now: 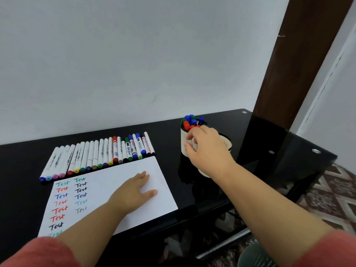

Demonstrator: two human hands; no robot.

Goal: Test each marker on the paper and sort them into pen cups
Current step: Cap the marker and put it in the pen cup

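A white paper [123, 170] lies on the black table with "Test" written down its left side in green, red, blue and black. My left hand [133, 193] rests flat on the paper, fingers straight. A row of several capped markers [100, 153] lies behind the paper. To the right stands a pale pen cup [184, 137] holding blue, red and green markers [189, 121]. My right hand [208, 149] is over this cup's front rim with curled fingers. Whether it holds a marker is hidden. A second white cup [226, 141] shows partly behind that hand.
The glossy black table [28, 157] ends at its right edge [316, 170], with a patterned carpet [331, 199] below. A brown wooden post [300, 64] rises behind the right corner. A plain white wall stands close behind the table.
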